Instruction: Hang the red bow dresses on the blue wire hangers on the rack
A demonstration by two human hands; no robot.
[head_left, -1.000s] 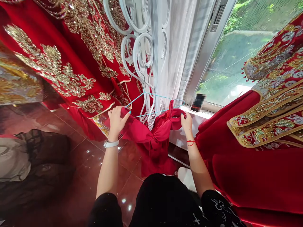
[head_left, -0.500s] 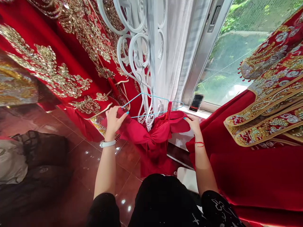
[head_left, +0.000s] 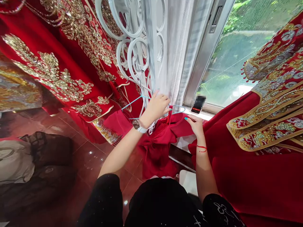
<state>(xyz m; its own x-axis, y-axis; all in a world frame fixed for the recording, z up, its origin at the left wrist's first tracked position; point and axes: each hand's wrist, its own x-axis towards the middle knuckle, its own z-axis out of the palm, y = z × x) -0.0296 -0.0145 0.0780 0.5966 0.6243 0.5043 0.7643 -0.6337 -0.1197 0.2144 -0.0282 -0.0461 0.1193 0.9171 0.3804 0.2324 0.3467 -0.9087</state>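
A red dress (head_left: 163,137) with a bow-like gathered bodice hangs in front of me on a thin light-blue wire hanger (head_left: 134,102). My right hand (head_left: 196,123) pinches the edge of the dress's right shoulder piece between thumb and fingers. Over the middle of the hanger is my left hand (head_left: 158,106), its fingers apart and slightly blurred. Its thumb is close to the narrow red strap (head_left: 170,116) that loops over the hanger; I cannot tell whether they touch. The dress's left shoulder piece (head_left: 118,122) lies loose near the hanger's left end.
A white scrolled metal stand (head_left: 138,52) rises behind the hanger. Gold-embroidered red garments (head_left: 54,74) hang on the left, more (head_left: 272,116) on the right. A phone-like device (head_left: 197,108) sits on the sill by the window (head_left: 227,63). Dark bags (head_left: 50,157) rest on the tiled floor.
My left hand has let go of the dress's left shoulder piece and moved right, over the hanger towards the strap. My right hand keeps its hold on the right shoulder piece.
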